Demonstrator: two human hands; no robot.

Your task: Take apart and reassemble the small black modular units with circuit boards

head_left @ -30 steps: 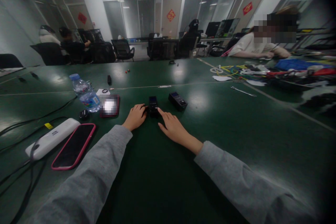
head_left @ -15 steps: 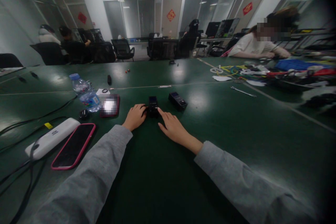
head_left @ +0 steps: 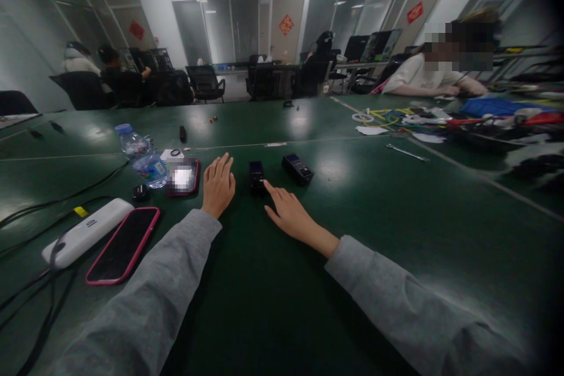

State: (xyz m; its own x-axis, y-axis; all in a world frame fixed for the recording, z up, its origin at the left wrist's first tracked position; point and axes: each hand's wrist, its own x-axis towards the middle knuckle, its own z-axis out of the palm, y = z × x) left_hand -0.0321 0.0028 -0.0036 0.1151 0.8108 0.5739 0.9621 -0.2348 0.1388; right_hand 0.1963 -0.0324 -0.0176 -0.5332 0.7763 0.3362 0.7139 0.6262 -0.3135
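Note:
A small black device with a screen (head_left: pixel 256 175) lies on the green table (head_left: pixel 273 288) in front of me. My right hand (head_left: pixel 291 214) reaches in from the right, its index fingertip at the device's lower right edge, fingers extended and gripping nothing. To the left of the device, apart from it, my left hand (head_left: pixel 218 186) is flat with its fingers stretched forward. A second black device with a screen and buttons (head_left: pixel 298 169) rests at an angle just right of the first.
Left of my hands are a phone with a lit, blurred screen (head_left: pixel 183 177), a water bottle (head_left: pixel 141 158), a pink-edged phone (head_left: pixel 124 245) and a white power strip-like bar (head_left: pixel 88 232) with cables. A wrench (head_left: pixel 408 153) and a cable pile (head_left: pixel 484 123) lie right, near a seated person (head_left: pixel 429 73).
My left hand has come off the black device and moved left, its fingers straightening out. My right hand stays with its index finger at the device.

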